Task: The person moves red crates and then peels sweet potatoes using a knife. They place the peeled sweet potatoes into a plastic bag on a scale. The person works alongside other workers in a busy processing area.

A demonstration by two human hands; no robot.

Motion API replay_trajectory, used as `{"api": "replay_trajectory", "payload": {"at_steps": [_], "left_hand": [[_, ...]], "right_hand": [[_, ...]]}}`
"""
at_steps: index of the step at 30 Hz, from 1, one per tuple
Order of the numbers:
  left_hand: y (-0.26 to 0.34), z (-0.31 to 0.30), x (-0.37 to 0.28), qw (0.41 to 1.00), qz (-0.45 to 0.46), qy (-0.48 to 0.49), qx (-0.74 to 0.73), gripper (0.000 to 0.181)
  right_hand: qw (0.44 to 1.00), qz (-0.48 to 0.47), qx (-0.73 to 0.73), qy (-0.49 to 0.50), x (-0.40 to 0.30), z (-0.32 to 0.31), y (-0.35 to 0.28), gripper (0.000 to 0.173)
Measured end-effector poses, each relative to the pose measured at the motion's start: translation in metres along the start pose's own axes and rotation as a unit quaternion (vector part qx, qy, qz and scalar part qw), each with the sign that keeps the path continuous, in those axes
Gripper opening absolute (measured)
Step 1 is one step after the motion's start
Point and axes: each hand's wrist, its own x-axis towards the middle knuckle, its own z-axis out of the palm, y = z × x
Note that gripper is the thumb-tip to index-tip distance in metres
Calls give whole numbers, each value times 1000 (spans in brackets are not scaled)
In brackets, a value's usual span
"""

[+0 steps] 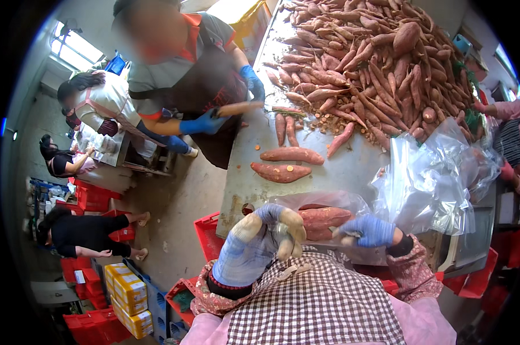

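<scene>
A clear plastic bag lies at the near edge of the metal table, with several sweet potatoes inside it. My left hand, in a blue and cream knit glove, is at the bag's left end. Its fingers are curled and blurred; whether they grip the film is hidden. At the right end, my right hand, in a similar glove, has its fingers closed at the bag's near side. Just beyond the bag, two large sweet potatoes lie side by side, the nearer with a pale cut patch.
A large heap of sweet potatoes covers the far part of the table. Loose clear bags lie to the right. Across the left edge, a blue-gloved co-worker holds a sweet potato. Red crates stand below.
</scene>
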Motion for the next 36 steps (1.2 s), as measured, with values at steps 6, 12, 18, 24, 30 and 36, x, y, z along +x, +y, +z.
{"api": "replay_trajectory", "payload": {"at_steps": [6,12,18,24,30,36], "left_hand": [[-1,-1,6,995,-69,-15,-65,59],[-2,-32,-5,989,-103,23,-106,51],[-29,-50,-14,989,-104,22,-103,52],[-47,-67,-17,969,-111,117,-186,48],[-45,-79,-16,967,-41,153,-199,44],[-42,-91,-2,971,-4,131,-201,36]], "right_hand": [[976,-70,196,69,-39,-32,-49,32],[884,-26,183,429,-11,-85,-39,37],[926,87,-168,326,158,-73,65,46],[885,156,-361,250,238,-34,102,59],[922,188,-264,213,220,-31,134,52],[871,208,375,241,172,-37,131,41]]}}
